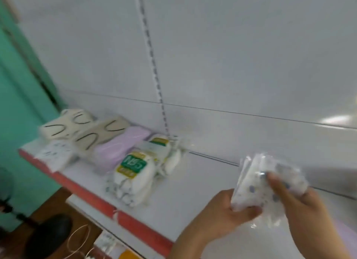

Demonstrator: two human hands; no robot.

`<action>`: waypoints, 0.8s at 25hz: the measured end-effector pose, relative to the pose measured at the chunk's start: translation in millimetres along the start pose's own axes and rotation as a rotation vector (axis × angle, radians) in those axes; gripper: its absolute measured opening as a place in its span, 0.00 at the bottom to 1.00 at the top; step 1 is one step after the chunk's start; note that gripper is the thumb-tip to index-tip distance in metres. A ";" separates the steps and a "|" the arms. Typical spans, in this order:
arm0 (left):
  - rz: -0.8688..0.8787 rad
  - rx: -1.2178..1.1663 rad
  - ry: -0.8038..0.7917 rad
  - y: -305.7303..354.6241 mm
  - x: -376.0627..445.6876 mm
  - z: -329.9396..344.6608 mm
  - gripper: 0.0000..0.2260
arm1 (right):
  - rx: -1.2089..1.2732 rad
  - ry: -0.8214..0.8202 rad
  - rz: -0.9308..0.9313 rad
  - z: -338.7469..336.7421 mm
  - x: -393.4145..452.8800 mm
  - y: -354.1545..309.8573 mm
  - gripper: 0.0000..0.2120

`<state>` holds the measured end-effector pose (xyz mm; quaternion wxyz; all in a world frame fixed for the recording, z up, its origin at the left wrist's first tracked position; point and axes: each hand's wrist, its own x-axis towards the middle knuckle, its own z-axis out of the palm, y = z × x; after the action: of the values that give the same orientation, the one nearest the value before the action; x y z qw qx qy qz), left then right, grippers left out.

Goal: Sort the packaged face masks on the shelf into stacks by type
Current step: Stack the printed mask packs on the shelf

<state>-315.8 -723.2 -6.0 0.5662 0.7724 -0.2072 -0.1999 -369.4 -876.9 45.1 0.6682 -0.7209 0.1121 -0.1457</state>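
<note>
Grasped between left hand [220, 213] and right hand [301, 206] — one dotted mask packet [257, 189]; at far left, two beige packs [81, 127], one lilac pack [123, 144] are counted on the shelf [193, 181].

Two hands [222, 212], two beige packs [63, 125], one lilac pack [121, 144], one held spotted pack [257, 187].

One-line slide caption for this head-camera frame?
Both hands, left hand and right hand, grip a dotted mask pack above the white shelf, beside sorted stacks.
</note>
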 end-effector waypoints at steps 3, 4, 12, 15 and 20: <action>-0.062 -0.113 0.129 -6.6 -29.6 -59.9 0.11 | -0.032 -0.121 0.072 58.2 13.9 -19.2 0.23; -0.057 -0.130 0.150 -6.5 -42.3 -82.9 0.10 | -0.075 -0.156 0.067 79.2 17.8 -23.0 0.24; -0.084 -0.364 0.645 -39.0 -109.4 -269.3 0.10 | -0.090 -0.396 -0.097 258.3 72.8 -54.6 0.18; -0.112 -0.512 0.930 -66.3 -124.9 -332.2 0.12 | -0.112 -0.565 -0.053 335.6 87.2 -62.9 0.14; -0.148 -0.653 1.171 -104.0 -149.7 -426.2 0.14 | -0.129 -0.682 0.007 457.4 98.8 -78.2 0.03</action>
<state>-199.3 -275.5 24.5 0.7744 0.5547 0.2584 0.1610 -115.3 -480.0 99.5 0.6207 -0.7685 -0.1062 0.1135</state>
